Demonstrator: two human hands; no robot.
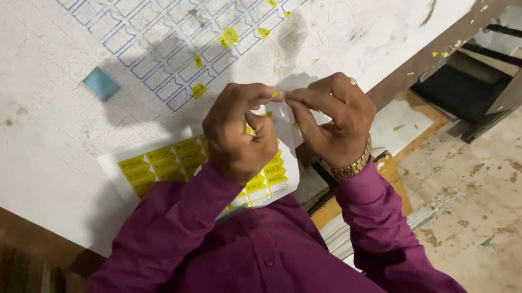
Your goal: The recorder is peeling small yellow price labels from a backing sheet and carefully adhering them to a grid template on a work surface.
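Together, fingertips [275, 94] pinching sticker [276, 94].

Glossy paper sticker sheet [158, 165], scuffed matt tabletop [18, 88]

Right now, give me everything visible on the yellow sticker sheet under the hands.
The yellow sticker sheet is white backing paper carrying rows of small yellow rectangular labels with dark print. It lies flat on the white table at its near edge, skewed. The left hand and its purple sleeve cover its middle; labels show either side. The strip along its top edge is bare white.
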